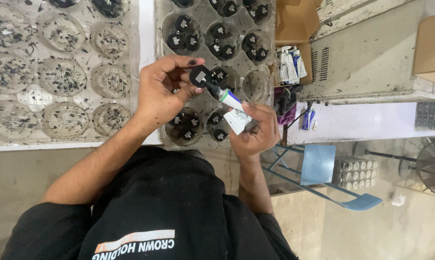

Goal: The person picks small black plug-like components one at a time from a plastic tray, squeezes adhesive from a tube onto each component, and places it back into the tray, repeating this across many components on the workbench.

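Holding black part in left hand, glue tube in rt hand

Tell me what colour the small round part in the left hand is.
Black, seen in the head view.

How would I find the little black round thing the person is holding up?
Look at the clear tray of black pieces. In front of its middle, the left hand pinches one black disc in its fingers. Only this disc is out of the cups, touching the nozzle of the white tube.
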The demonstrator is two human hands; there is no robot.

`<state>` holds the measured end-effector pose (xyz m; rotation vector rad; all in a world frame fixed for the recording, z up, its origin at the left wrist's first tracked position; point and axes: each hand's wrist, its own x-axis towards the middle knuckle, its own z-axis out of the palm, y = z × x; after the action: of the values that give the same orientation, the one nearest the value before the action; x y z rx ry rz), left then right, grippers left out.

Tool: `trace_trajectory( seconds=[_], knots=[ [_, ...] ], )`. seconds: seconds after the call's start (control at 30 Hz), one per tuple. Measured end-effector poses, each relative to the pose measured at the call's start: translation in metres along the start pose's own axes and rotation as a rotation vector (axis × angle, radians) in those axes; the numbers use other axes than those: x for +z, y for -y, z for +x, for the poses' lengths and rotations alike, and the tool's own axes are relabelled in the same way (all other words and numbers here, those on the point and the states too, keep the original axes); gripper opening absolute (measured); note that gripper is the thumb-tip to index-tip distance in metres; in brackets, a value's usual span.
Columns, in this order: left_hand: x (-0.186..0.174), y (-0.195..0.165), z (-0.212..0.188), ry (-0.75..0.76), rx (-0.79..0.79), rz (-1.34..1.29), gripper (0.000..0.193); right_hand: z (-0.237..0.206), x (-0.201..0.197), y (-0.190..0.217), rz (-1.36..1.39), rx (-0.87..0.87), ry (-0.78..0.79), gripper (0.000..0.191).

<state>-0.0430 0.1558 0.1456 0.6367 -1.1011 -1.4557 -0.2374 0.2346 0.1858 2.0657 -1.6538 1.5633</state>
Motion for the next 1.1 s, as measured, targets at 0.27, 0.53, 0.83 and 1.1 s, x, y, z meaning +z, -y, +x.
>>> trace_trajectory(
  seconds=[0.27, 0.53, 0.83, 1.1],
  knots=[
    [0.000, 0.000, -0.001, -0.013, -0.057, -0.005, 0.038, 0.001, 0.000, 0.000, 0.026, -0.017, 0.011, 0.028],
    [-0.002, 0.002, -0.003, -0.026, -0.061, 0.015, 0.038, 0.000, 0.002, 0.001, 0.036, -0.024, 0.030, 0.028],
    [-0.005, 0.011, -0.004, -0.050, -0.094, -0.062, 0.042, -0.002, 0.003, 0.001, 0.042, -0.009, 0.057, 0.027],
    [0.004, 0.029, -0.015, -0.007, -0.316, -0.463, 0.039, -0.020, 0.003, -0.007, 0.247, 0.201, -0.118, 0.031]
  ],
)
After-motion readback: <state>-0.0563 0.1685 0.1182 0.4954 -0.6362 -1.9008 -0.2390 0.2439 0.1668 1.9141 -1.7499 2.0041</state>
